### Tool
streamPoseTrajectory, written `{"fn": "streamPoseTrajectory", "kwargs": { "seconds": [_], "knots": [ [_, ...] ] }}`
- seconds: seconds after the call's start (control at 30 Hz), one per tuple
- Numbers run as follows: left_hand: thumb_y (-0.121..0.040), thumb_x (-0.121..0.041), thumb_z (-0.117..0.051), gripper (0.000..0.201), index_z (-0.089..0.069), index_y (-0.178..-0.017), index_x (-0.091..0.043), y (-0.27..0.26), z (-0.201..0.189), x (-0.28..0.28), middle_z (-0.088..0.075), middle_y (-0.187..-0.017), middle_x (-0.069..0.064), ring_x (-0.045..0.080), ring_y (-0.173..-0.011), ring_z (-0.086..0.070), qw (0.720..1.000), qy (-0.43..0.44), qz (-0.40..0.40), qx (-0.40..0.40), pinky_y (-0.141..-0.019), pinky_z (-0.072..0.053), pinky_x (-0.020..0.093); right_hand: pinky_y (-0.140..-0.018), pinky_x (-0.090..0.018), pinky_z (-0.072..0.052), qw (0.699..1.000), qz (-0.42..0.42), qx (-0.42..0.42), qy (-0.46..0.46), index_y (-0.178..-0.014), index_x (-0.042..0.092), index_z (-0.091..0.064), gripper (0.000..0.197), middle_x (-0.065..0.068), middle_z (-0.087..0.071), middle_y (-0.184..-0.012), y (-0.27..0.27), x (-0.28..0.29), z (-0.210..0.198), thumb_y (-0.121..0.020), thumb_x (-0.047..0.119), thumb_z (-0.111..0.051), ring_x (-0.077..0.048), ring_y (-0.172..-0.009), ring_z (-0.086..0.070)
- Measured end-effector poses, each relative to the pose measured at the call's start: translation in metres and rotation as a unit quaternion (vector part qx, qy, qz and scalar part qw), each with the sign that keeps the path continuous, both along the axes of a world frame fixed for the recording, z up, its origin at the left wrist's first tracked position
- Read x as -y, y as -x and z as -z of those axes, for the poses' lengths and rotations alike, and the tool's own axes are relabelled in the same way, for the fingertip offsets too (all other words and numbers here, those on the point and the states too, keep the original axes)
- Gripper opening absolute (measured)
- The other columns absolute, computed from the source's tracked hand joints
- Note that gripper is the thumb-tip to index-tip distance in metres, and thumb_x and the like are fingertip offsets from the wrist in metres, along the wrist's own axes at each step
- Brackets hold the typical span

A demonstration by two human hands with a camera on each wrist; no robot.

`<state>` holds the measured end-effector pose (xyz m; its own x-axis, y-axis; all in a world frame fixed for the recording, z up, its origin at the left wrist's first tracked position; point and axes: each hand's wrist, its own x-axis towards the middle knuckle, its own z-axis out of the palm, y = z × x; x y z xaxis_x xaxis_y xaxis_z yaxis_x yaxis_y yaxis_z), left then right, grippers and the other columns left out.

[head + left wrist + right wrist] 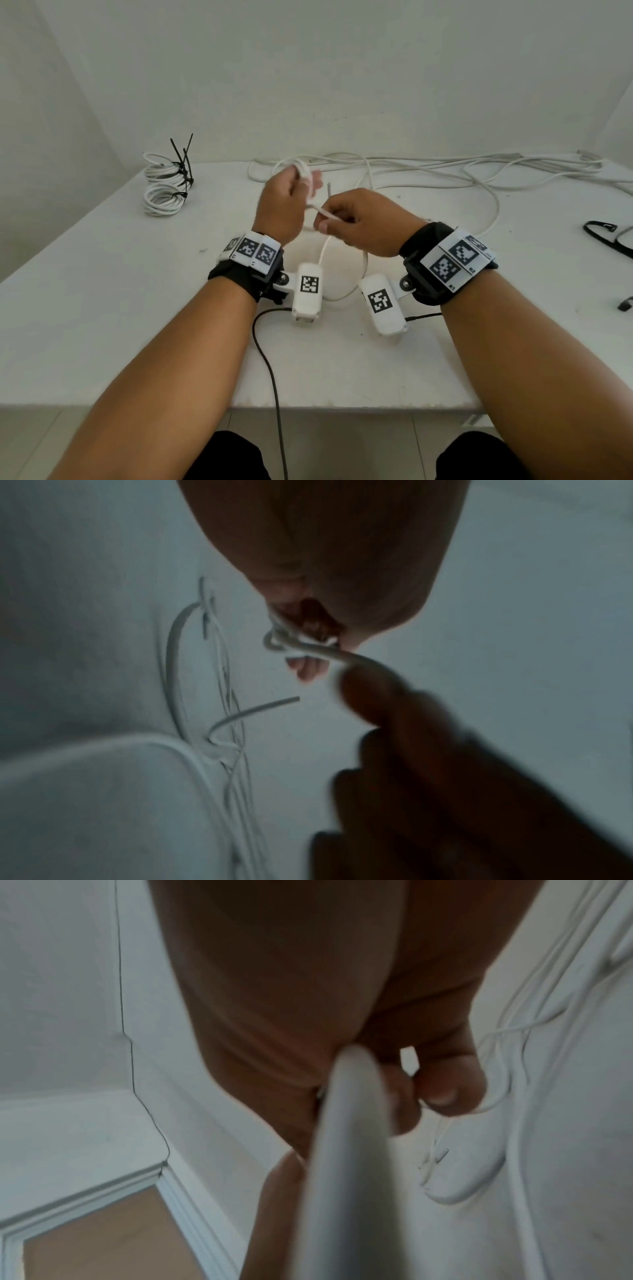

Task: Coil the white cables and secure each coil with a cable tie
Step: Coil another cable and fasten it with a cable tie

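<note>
Cable (325, 215), thin, light and springy, spans both hands above the bench (137, 308): left hand (279, 205) fingers curl round small loops, right hand (363, 222) pinches the strand; grip loops firmly.

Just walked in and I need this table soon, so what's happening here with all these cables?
A person is coiling a white cable above the table. The left hand holds the small loops wound so far, and the right hand pinches the strand feeding in. Two finished coils, tied with black cable ties, sit far left. More loose cables lie along the back edge.
</note>
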<state>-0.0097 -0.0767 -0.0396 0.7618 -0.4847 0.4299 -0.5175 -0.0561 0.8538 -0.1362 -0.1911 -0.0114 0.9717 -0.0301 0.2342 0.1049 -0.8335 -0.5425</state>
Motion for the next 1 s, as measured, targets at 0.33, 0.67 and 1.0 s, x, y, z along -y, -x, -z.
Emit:
{"fn": "streamPoseTrajectory", "kwargs": {
  "seconds": [0.33,0.67,1.0],
  "knots": [
    [-0.095,-0.020,-0.040,0.029,-0.054,-0.075,-0.004,0.016,-0.015,-0.002,-0.052,-0.059,0.002,0.017,-0.056,-0.045,0.986,-0.113,0.119,0.027,-0.058,-0.038,0.032,-0.068,-0.035,-0.059,0.872,0.043,-0.060,-0.483,-0.100,-0.003,-0.069,0.018,0.002,-0.047,-0.058,0.007,0.026,-0.005,-0.091,0.013,-0.066,-0.011,-0.051,-0.049],
    [-0.096,-0.044,-0.055,0.053,-0.056,-0.084,0.008,0.002,-0.012,-0.010,-0.040,-0.064,0.006,0.014,-0.055,-0.033,0.969,-0.184,0.013,0.162,-0.048,-0.028,0.021,-0.035,-0.013,-0.030,0.684,0.025,-0.154,-0.713,-0.087,0.012,-0.052,0.012,0.007,-0.038,-0.053,0.002,0.035,-0.008,-0.080,0.014,-0.061,-0.003,-0.039,-0.031],
    [-0.098,-0.039,-0.053,0.040,-0.059,-0.069,-0.011,0.005,-0.006,-0.010,-0.042,-0.054,-0.003,0.015,-0.050,-0.037,0.992,-0.105,0.066,-0.001,-0.054,-0.035,0.027,-0.029,-0.017,-0.022,0.724,0.080,-0.053,-0.684,-0.089,0.007,-0.063,0.020,0.008,-0.026,-0.056,-0.001,0.050,-0.009,-0.097,0.021,-0.051,-0.005,-0.036,-0.023]
  ]
}}
